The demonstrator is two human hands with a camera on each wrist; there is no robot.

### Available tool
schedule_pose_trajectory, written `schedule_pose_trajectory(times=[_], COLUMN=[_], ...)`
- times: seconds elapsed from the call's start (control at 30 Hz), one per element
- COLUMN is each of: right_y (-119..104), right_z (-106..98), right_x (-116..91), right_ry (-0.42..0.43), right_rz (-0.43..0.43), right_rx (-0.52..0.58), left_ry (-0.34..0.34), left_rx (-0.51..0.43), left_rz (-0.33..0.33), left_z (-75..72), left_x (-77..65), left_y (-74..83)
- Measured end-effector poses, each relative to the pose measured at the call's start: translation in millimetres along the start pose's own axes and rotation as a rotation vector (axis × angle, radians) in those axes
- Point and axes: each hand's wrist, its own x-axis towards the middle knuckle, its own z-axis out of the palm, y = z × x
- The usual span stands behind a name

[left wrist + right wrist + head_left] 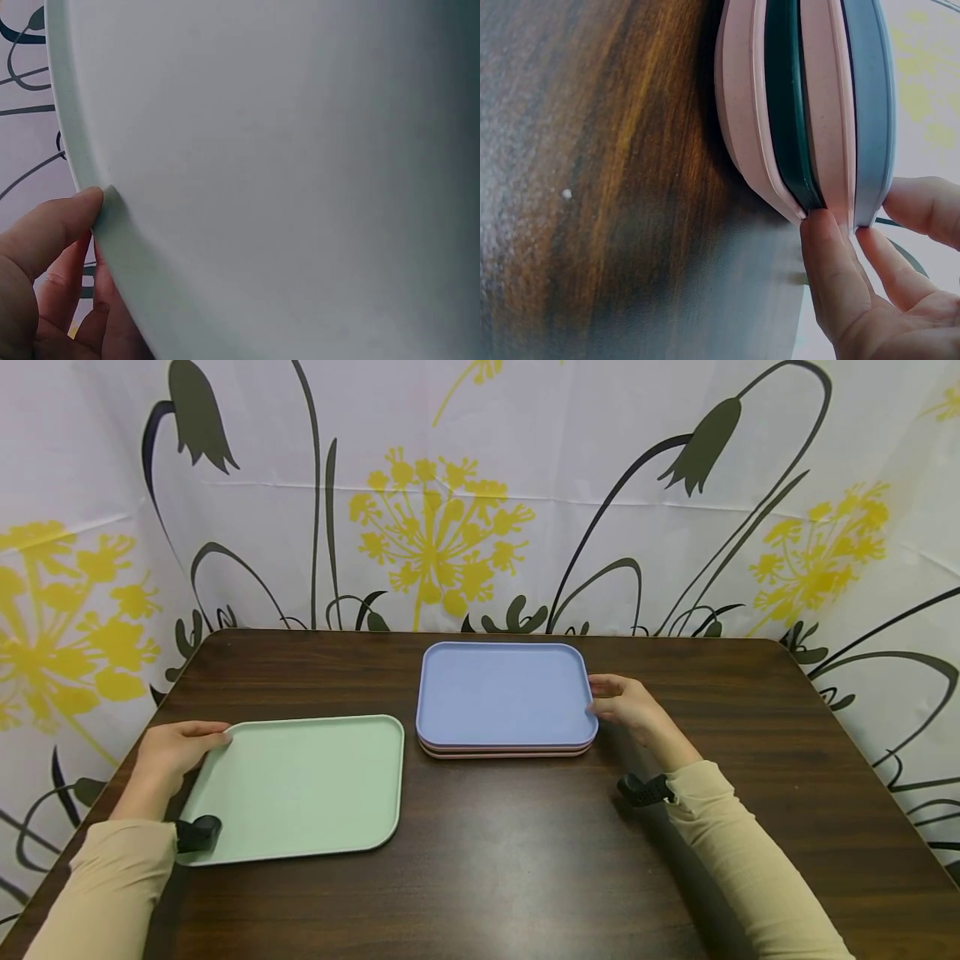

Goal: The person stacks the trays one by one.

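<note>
A pale green rectangular tray (300, 785) is at the left of the table in the head view. My left hand (174, 752) pinches its far left corner; in the left wrist view the thumb (64, 221) lies over the rim, with fingers behind it. Whether that tray touches the table I cannot tell. A blue tray (506, 693) tops a stack near the table's back edge. Below it the right wrist view shows a pink tray (827, 112), a dark green tray (786, 112) and another pink tray (742, 90). At the stack's right side, my right hand (630, 706) grips the blue tray's edge, fingertips also touching lower rims.
The dark wood table (487, 877) reaches back to a white curtain (577, 435) with yellow and grey-green flowers. A black wrist strap (645, 789) is on the right arm, and a similar dark device (198, 833) on the left wrist overlaps the green tray in view.
</note>
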Motion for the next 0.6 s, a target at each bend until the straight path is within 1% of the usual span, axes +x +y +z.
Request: schedule_pose_trajectory(times=[0.17,0.43,0.6], right_y=[-0.4,0.0,0.7], right_z=[0.3,0.3,-0.2], right_x=[0.2,0.8,0.9], right_ry=[0.005,0.014,0.001], right_rz=[0.004,0.006,-0.005], right_rx=[0.005,0.011,0.015], left_ry=[0.015,0.031,0.040], left_rx=[-0.003,0.001,-0.014], left_rz=[0.021,0.011,-0.013], left_z=[-0.8,5.0,7.0], left_x=[1.4,2.3,3.2], left_y=[1.5,8.1,12.0])
